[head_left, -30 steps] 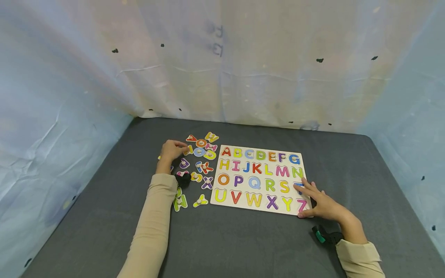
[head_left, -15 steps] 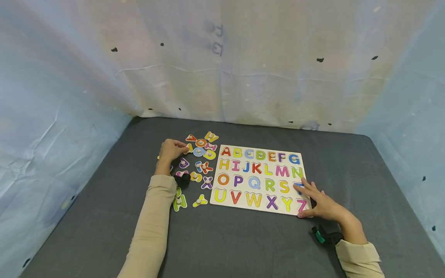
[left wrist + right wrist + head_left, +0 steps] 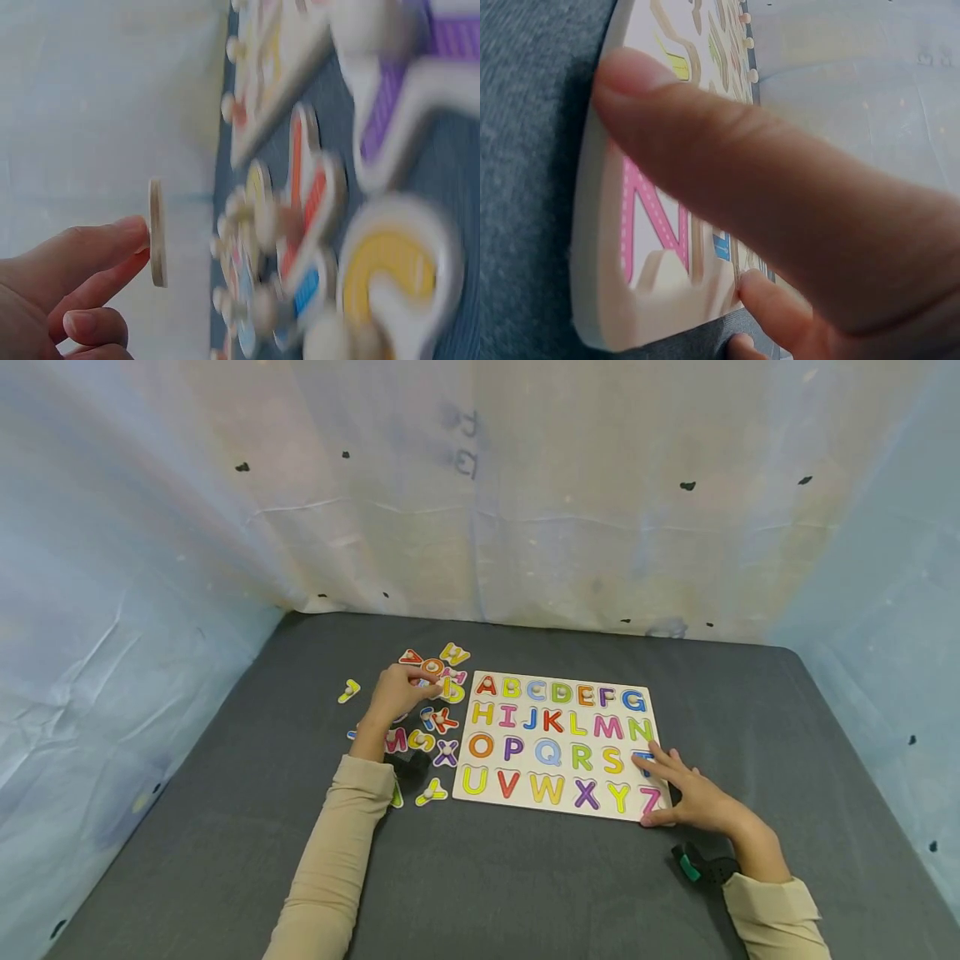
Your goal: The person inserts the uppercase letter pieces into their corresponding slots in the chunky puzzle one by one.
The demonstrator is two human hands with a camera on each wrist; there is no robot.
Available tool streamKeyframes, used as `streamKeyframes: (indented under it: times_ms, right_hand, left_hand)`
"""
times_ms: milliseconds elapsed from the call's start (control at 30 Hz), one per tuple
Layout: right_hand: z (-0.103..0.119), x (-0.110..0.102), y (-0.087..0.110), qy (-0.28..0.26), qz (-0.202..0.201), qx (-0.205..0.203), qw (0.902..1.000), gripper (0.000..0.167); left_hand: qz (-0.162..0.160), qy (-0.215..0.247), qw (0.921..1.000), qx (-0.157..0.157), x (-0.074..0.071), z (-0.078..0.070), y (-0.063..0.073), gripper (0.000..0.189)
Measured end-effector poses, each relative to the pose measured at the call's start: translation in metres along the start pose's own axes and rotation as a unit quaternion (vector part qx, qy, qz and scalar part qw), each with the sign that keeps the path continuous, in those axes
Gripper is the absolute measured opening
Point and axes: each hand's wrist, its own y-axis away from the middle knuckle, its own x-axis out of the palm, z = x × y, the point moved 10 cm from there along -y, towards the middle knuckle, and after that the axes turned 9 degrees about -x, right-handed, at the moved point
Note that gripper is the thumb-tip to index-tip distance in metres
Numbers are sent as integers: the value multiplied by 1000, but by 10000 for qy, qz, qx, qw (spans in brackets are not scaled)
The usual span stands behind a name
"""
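Observation:
My left hand [image 3: 397,695] pinches a small yellow letter piece [image 3: 446,687], apparently an I, above the loose letters. In the left wrist view that wooden piece [image 3: 157,234] is seen edge-on between thumb and finger. The alphabet puzzle board [image 3: 527,781] lies to the right, with knobbed A to F pieces seated in its top row. Across the board's lower right corner rests my right hand [image 3: 697,802], fingers spread over the T slot and thumb at the edge by Z. The right wrist view shows the thumb [image 3: 697,142] over the pink Z slot [image 3: 656,225].
Loose knobbed letters crowd left of the board, including a red K [image 3: 444,722], a purple X [image 3: 446,753], a yellow Y [image 3: 431,792] and a yellow W [image 3: 454,653]. A yellow letter [image 3: 348,691] lies apart at far left. Sheeting [image 3: 555,527] hangs behind the grey table [image 3: 570,893].
My left hand has moved right with the yellow letter piece, uncovering the yellow letter at far left and now covering part of the pile. My right hand has stayed on the board.

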Motion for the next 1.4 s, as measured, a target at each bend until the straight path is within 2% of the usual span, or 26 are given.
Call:
streamKeyframes:
  times_ms: [200, 467, 600, 767, 1133, 1267, 1400]
  right_hand:
    - [1, -1, 0, 42, -58, 10, 10000, 91]
    - [3, -2, -1, 9, -67, -5, 10000, 91]
    - [3, -2, -1, -38, -80, -43, 10000, 90]
    - [3, -1, -1, -105, -94, -57, 9999, 91]
    - [2, -1, -1, -152, -88, -127, 9998, 91]
    - [1, -1, -2, -118, -63, -114, 9998, 91]
    - [0, -2, -1, -112, -55, -58, 9999, 91]
  left_hand:
    - [357, 46, 9992, 179, 19, -19, 9, 27]
    - [591, 9, 9982, 125, 45, -32, 17, 22]
    - [599, -193, 9980, -29, 55, -37, 19, 20]
    - [497, -477, 9969, -386, 63, -33, 17, 17]
    - [340, -567, 9963, -552, 69, -27, 13, 16]
    - [315, -511, 9968, -519, 68, -28, 15, 19]
    - [282, -414, 9982, -330, 62, -32, 19, 23]
